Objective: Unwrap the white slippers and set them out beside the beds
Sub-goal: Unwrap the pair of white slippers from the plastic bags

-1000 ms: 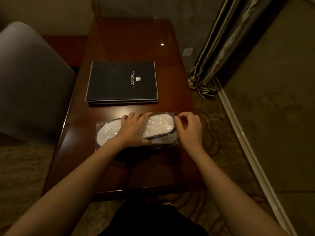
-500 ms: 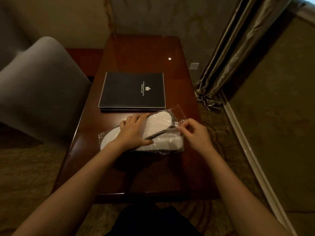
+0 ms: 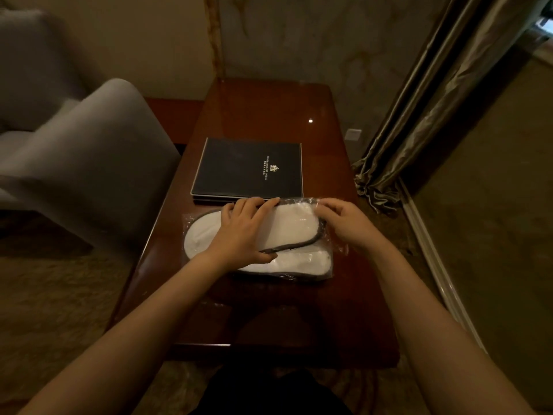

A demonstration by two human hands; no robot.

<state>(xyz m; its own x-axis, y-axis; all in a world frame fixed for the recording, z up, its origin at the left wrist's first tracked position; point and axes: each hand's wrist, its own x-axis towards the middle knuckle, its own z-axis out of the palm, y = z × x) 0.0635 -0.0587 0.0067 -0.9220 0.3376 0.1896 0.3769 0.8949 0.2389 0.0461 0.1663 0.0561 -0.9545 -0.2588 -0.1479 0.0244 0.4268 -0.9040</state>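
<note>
White slippers (image 3: 294, 226), sealed in a clear plastic bag (image 3: 336, 250), lie mid-table (image 3: 269, 115), just before a black folder (image 3: 248, 169). Left hand (image 3: 242, 232) presses flat on them; right hand (image 3: 347, 223) pinches the bag's right end. Grey armchair (image 3: 89, 163) flanks the left edge, curtain (image 3: 419, 121) the right.

**Dim hotel room corner**

A glossy reddish-brown wooden surface (image 3: 263, 115) stands against a mottled beige wall (image 3: 314, 37). A grey upholstered armchair (image 3: 80, 163) sits left; olive curtains (image 3: 419, 121) hang right, pooling onto patterned carpet (image 3: 45, 295). A dark folder (image 3: 248, 169) lies there.
</note>
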